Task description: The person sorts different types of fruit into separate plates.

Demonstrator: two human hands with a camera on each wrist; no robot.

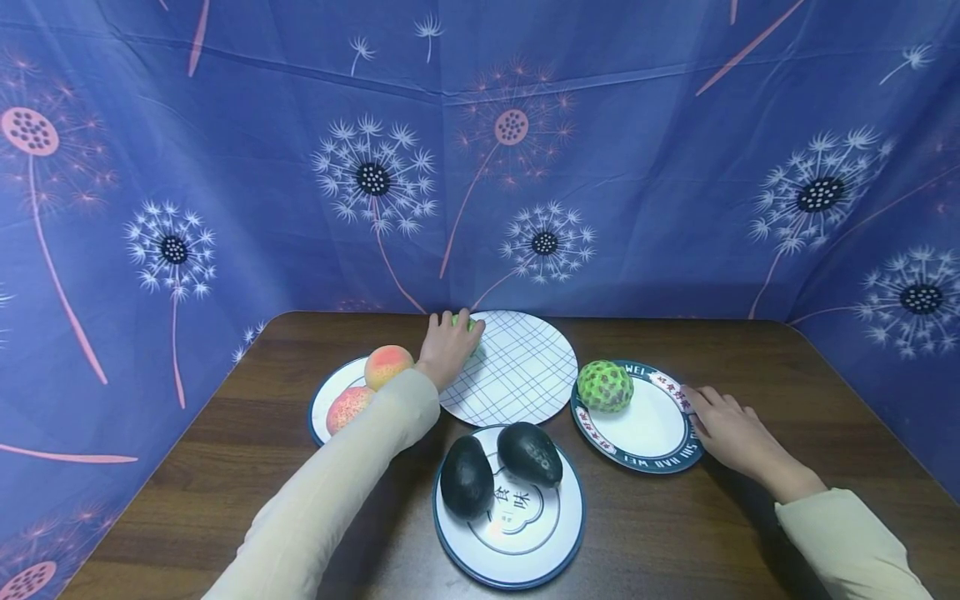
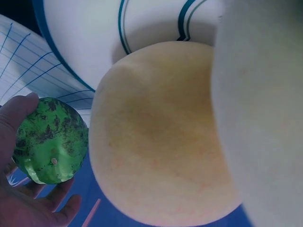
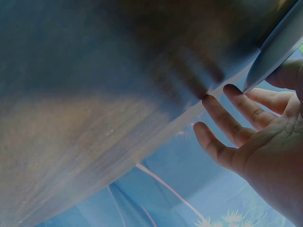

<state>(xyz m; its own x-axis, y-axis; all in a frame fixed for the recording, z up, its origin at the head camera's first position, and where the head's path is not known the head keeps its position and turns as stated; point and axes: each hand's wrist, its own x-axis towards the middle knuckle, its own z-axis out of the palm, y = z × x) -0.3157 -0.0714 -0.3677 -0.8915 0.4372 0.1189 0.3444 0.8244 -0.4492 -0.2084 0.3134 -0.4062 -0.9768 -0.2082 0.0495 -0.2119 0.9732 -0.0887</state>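
My left hand (image 1: 447, 348) holds a green, dark-blotched custard apple (image 2: 52, 141) at the left edge of the checked white plate (image 1: 517, 367). In the left wrist view its thumb is on one side of the fruit and the fingers are around the other. My right hand (image 1: 735, 433) touches the right rim of a green-bordered plate (image 1: 652, 437), its fingers loosely extended. A second custard apple (image 1: 605, 386) lies on that plate's left side. The right wrist view shows the plate's edge (image 3: 272, 59) beside the thumb and fingertips.
Under the left forearm, a white plate (image 1: 318, 408) bears peaches (image 1: 388, 365), partly hidden by the sleeve. Nearest the front, a blue-rimmed plate (image 1: 517, 571) carries two dark avocados (image 1: 467, 477). A blue dandelion-print cloth (image 1: 637, 167) hangs behind the wooden table (image 1: 247, 417).
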